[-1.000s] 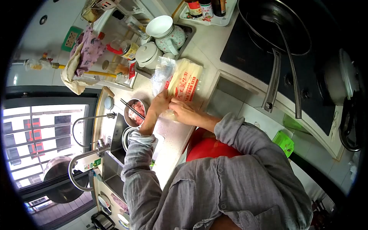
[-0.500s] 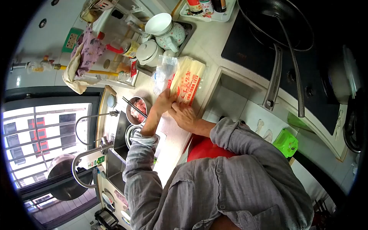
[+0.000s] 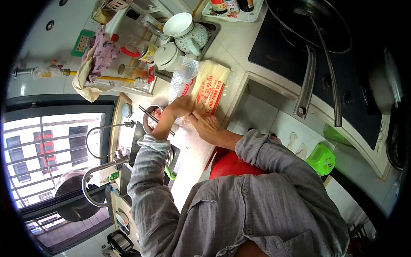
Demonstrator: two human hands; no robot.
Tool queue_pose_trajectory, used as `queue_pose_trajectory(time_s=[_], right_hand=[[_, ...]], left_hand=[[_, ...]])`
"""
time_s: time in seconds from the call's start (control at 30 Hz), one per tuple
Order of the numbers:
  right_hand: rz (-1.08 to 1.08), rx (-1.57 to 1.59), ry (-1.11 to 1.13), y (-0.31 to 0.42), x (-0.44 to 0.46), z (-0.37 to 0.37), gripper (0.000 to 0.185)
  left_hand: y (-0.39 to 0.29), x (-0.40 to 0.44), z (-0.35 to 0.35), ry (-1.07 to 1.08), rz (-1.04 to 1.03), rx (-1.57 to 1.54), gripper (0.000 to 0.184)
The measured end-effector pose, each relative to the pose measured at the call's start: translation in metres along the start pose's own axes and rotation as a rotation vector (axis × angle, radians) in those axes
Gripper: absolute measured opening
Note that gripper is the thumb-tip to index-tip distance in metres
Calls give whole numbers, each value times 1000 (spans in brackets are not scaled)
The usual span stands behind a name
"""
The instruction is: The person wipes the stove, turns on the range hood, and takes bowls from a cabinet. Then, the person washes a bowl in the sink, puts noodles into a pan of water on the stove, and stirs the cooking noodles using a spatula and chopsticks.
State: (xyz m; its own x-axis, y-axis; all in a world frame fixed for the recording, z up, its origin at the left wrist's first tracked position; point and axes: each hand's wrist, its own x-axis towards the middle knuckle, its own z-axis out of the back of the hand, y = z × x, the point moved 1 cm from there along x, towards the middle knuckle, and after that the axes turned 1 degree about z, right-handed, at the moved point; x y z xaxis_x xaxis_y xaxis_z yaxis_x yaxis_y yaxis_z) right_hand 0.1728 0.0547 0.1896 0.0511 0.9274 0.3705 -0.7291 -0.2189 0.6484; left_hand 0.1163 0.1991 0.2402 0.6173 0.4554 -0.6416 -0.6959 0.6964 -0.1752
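A clear plastic bag with red printing (image 3: 209,90) lies on the counter, with a pale yellow stack of what looks like dough sheets inside. Its loose, crinkled clear part spreads to the left. At the bag's near end my left hand (image 3: 180,107) is closed, its fingers pinching the plastic. My right hand (image 3: 207,126) is beside it, fingers bent and also gripping the bag's edge. The fingertips of both hands meet and partly hide what they pinch. Left of my left wrist stands a metal bowl of pinkish minced meat (image 3: 153,118), with dark chopsticks (image 3: 147,113) across it.
A sink with a curved faucet (image 3: 87,177) is on the left. Beyond the bag, a tray holds a lidded white pot (image 3: 167,57) and a flowered pitcher (image 3: 192,38). To the right, a black frying pan (image 3: 310,30) sits on the cooktop (image 3: 274,53).
My left hand has moved slightly up and left, and its forearm now covers more of the bowl. My right hand has barely shifted. Both keep hold of the bag.
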Motion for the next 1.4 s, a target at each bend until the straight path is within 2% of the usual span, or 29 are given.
queue_pose_trajectory(time_s=[0.1, 0.2, 0.3, 0.33, 0.43, 0.53, 0.6, 0.7, 0.8, 0.9, 0.93, 1.0, 1.03, 1.1, 1.27, 1.4], right_hand=[[-59, -25, 55, 8, 3, 10, 29], [-149, -36, 47, 16, 8, 5, 31], [-246, 36, -21, 26, 11, -5, 37], [-278, 70, -48, 28, 11, -8, 39], [-168, -9, -167, 21, 13, -17, 43], [-181, -167, -93, 21, 13, -13, 32], [-113, -204, -196, 14, 12, -21, 23], [-53, -202, -242, 6, 10, -33, 14], [16, -175, -278, 0, 7, -37, 10], [58, -125, -242, -4, 5, -33, 10], [62, -105, -216, -5, 6, -29, 12], [116, 0, -312, 0, 5, -11, 12], [144, 53, -359, 1, 5, -3, 13], [164, 127, -310, -5, 2, -2, 12], [274, 257, -288, -14, -2, -3, 10], [316, 301, -245, -19, -3, 1, 9]], left_hand=[[-7, 0, 4, 53, -29, 92, 35], [12, 13, -16, -111, 11, 81, 30], [34, 40, -41, -241, -95, 64, 26], [36, 41, -41, -220, -96, 33, 26], [32, 40, -34, -160, -99, -63, 26], [33, 41, -36, -138, -134, -128, 28], [34, 41, -40, -183, -200, -122, 30], [24, 33, -36, -210, -69, -367, 28], [21, 31, -31, -196, -107, -59, 27], [27, 31, -45, -206, 131, -914, 29], [32, 34, -46, -206, 119, -839, 29], [43, 40, -46, -205, 97, -689, 29], [45, 42, -50, -240, 43, -739, 29], [46, 45, -58, -306, -67, -836, 29], [39, 42, -57, -253, 91, -1017, 21], [-15, 10, -27, -312, 269, -1341, 20]])
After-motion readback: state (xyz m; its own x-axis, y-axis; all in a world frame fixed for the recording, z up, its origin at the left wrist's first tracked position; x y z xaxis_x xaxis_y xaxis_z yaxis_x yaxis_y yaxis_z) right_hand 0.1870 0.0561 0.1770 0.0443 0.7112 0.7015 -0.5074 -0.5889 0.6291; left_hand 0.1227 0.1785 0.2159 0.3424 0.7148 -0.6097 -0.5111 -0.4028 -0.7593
